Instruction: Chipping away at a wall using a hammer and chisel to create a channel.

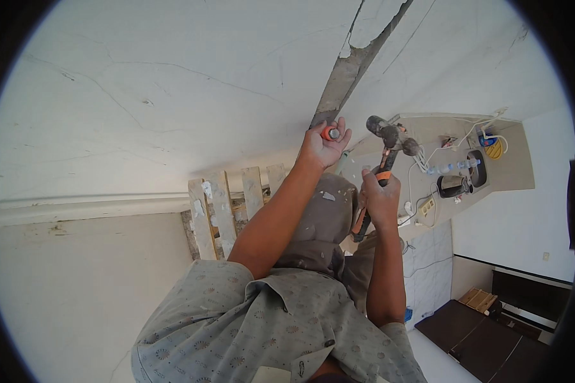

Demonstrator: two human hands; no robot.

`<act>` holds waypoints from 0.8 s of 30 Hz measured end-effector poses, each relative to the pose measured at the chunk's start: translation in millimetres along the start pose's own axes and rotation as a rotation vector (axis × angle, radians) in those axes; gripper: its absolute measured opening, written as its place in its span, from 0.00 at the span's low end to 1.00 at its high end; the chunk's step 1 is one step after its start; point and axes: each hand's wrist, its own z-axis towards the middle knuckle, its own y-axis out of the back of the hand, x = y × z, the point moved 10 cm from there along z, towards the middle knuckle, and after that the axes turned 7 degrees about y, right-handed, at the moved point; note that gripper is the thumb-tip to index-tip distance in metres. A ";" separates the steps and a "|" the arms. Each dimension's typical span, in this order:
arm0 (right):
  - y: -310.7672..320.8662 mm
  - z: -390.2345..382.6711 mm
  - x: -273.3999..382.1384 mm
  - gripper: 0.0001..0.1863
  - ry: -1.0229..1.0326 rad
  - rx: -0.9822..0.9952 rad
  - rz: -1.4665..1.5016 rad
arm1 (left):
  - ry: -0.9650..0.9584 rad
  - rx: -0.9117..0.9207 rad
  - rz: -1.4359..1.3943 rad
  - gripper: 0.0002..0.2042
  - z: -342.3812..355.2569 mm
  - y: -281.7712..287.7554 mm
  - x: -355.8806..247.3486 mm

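**Item 1. Left hand** [322, 145]: raised at arm's length, far centre. Your fingers are curled tight round an orange-capped chisel [329, 133], only its cap showing above the fist. The tool sits at the near end of the grey chased groove [346, 73], probably so the tip bears on the groove's edge.

**Item 2. Right hand** [380, 198]: just right of and nearer than the left. It is clenched on the orange-and-black handle of a hammer [390, 135]. The dark head stands just right of the chisel cap and apart from it, likely cocked for a blow.

**Item 3. Surface**: white plaster [172, 96], hairline-cracked, flaking along the groove. A pale ledge [76, 207] borders it on the left.

**Item 4. Room**: pale wooden slats [223, 204] are left of your forearm. On the far right a beige counter [517, 166] carries a sink [477, 167], a dark pot [452, 185], loose white cables and a power strip [427, 205]. Tiled wall [428, 268] and dark cabinets [479, 332] are near right.

**Item 5. Near edge**: grey head cover [322, 223] and patterned shirt [268, 319].
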 end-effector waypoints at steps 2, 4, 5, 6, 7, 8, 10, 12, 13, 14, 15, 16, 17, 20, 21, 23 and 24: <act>9.6 -1.8 33.3 0.13 0.148 -0.038 0.138 | 0.030 0.044 -0.018 0.08 -0.7 -4.4 1.3; 9.7 -0.1 51.5 0.13 0.309 -0.106 0.282 | 0.024 0.025 -0.015 0.08 1.0 -1.9 0.8; 5.0 0.0 60.7 0.14 0.469 -0.097 0.424 | 0.021 0.041 -0.009 0.08 3.4 -3.8 0.4; 1.5 -1.1 56.4 0.14 0.553 -0.114 0.540 | 0.022 0.068 -0.006 0.08 5.3 -4.7 0.7; -11.2 0.5 33.2 0.14 0.451 -0.149 0.322 | 0.026 0.057 0.001 0.08 8.8 -2.2 1.4; -33.7 9.6 7.0 0.13 0.314 0.011 -0.015 | -0.011 0.009 0.000 0.07 11.9 5.9 -2.6; -40.0 7.8 -41.6 0.13 0.157 0.183 -0.357 | -0.041 -0.038 0.002 0.07 15.0 24.8 -6.4; -18.8 -3.4 -75.0 0.12 -0.002 0.082 -0.316 | 0.034 -0.219 0.048 0.05 15.1 59.3 -6.6; -16.2 -15.0 -82.0 0.12 -0.005 0.124 -0.297 | 0.034 -0.222 0.042 0.05 11.2 75.8 -4.4; -7.5 -22.2 -86.7 0.12 -0.047 0.100 -0.244 | 0.062 -0.180 0.214 0.04 9.8 82.0 -1.4; 0.8 -30.3 -89.3 0.13 -0.096 0.067 -0.180 | 0.121 -0.181 0.374 0.04 6.7 92.2 4.8; 5.4 -37.4 -87.1 0.13 -0.123 0.073 -0.185 | 0.102 -0.168 0.387 0.04 3.6 99.0 6.1; 13.9 -41.2 -76.4 0.13 -0.100 0.041 -0.121 | 0.121 -0.145 0.371 0.05 1.6 101.7 12.3; 36.4 -47.2 -37.2 0.13 -0.046 -0.037 0.026 | 0.102 -0.100 0.369 0.07 -0.2 92.3 21.4; 43.2 -48.7 -20.4 0.14 -0.006 -0.050 0.101 | 0.066 -0.035 0.349 0.09 -0.8 81.1 21.3; 54.7 -52.6 6.5 0.15 0.026 -0.077 0.178 | 0.007 -0.087 0.287 0.09 1.3 72.8 13.6; 64.1 -53.0 28.3 0.18 0.160 -0.126 0.216 | -0.039 -0.068 0.200 0.10 3.9 64.6 6.7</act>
